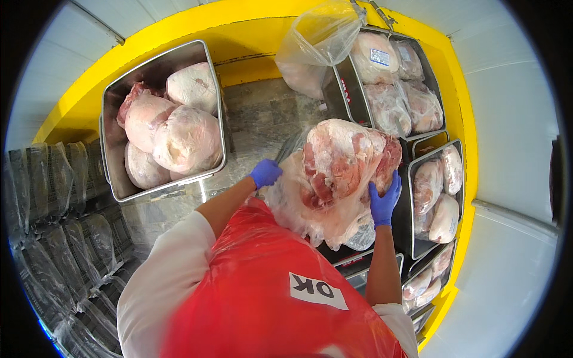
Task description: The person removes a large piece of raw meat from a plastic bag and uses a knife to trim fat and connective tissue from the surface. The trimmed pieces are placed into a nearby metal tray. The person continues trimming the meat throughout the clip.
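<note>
In front of me is a large piece of raw meat, pale and frosted with red patches, partly out of a clear plastic bag. My left hand, in a blue glove, is closed at the left side of the bag and seems to pinch its film. The blue-gloved right hand grips the right side of the meat, thumb and fingers against its surface. The underside of the meat is hidden by the bag and the meat itself.
On the left stands a metal bin with several large meat pieces. Dark bins of bagged meat line the yellow barrier on the right. A clear bag hangs at the back. Plastic-draped dark crates stand lower left.
</note>
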Available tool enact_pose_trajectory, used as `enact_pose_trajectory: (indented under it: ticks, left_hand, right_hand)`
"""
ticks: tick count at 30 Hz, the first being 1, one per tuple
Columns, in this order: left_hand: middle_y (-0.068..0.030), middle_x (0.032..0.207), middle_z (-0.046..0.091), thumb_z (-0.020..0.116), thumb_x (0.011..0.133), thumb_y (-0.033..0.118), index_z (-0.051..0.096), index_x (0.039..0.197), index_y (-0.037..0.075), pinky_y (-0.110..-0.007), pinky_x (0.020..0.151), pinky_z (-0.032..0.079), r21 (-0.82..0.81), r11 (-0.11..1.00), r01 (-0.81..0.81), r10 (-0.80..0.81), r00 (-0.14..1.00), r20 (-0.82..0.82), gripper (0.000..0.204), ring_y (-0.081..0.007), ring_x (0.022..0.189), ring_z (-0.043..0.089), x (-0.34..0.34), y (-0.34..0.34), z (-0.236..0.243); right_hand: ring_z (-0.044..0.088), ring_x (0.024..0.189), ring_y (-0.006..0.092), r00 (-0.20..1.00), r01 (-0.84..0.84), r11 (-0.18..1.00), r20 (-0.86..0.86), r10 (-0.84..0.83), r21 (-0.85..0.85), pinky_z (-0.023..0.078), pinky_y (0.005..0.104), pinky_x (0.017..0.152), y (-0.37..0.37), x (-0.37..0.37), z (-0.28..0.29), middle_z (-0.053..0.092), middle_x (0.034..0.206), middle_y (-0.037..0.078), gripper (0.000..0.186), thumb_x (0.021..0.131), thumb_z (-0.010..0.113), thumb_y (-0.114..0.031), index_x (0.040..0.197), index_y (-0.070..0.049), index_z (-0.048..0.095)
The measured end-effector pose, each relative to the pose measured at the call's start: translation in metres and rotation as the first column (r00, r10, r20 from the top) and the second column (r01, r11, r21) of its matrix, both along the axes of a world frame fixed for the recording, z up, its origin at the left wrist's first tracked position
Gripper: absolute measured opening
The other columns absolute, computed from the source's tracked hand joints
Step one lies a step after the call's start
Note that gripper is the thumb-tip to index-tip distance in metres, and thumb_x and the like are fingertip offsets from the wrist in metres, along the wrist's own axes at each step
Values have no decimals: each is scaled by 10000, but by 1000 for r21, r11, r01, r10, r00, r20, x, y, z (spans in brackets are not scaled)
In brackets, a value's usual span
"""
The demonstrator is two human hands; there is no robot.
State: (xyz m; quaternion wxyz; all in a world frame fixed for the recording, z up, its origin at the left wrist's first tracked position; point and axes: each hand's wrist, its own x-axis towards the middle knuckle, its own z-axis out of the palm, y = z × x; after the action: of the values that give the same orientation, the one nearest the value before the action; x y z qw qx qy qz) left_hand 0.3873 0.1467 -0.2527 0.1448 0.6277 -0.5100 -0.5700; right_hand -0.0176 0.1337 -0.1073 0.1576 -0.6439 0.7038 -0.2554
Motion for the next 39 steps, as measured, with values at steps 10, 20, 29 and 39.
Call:
enact_pose_trajectory:
  ticks: [10,20,29,39]
  left_hand:
    - [-304,1278,633,773,839,273,529,1402,-16,-510,1031,504,-421,798,431,-282,885,371,679,-458,1171,629,19,-20,61]
    - [-301,1222,661,768,817,158,393,1542,25,-548,975,507,-342,913,223,-212,975,68,827,-488,1167,614,-52,4,45]
    - [-133,964,751,766,800,42,751,1111,19,-402,670,583,-104,961,254,-273,925,-262,312,-278,800,734,-64,23,2]
    - [-40,943,729,725,816,-22,733,1157,50,-320,699,552,153,822,548,-340,689,-640,349,-138,763,633,-113,62,98]
  right_hand:
    - [411,1418,369,987,19,992,154,-39,127,331,451,1216,-5,-20,-12,365,1557,238,1086,788,909,-232,1616,23,254]
    - [443,1413,372,983,18,993,178,-39,114,365,450,1191,-7,-20,-13,429,1525,250,1146,740,932,-309,1599,50,265]
    - [508,1369,441,989,121,982,71,-132,143,413,486,1160,-28,-28,-11,502,1479,313,1221,667,946,-477,1571,60,326]
    - [497,1390,463,998,67,943,-17,-65,327,422,503,1168,-69,-31,19,455,1532,314,1279,628,854,-701,1585,-11,359]
